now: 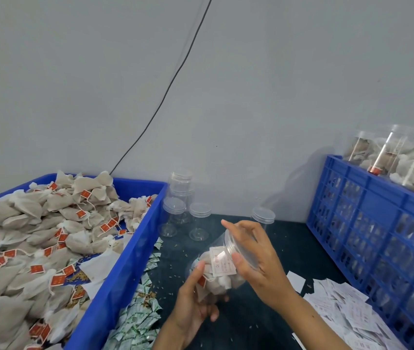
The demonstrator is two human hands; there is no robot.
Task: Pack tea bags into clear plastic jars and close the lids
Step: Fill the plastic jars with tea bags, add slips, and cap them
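Note:
A clear plastic jar (219,270) filled with tea bags and a white paper slip lies tilted above the dark table, its mouth pointing up and right. My left hand (193,303) grips the jar's bottom end from below. My right hand (254,256) curls over the clear lid (241,248) at the jar's mouth, thumb and fingers around its rim. A big blue bin (135,251) at the left holds a heap of loose tea bags (36,238) with red tags.
Several empty capped jars (198,223) stand at the back near the wall. A blue crate (367,236) at the right holds filled jars (397,157). White paper slips (342,309) lie at the right, green-white sachets (137,317) beside the bin.

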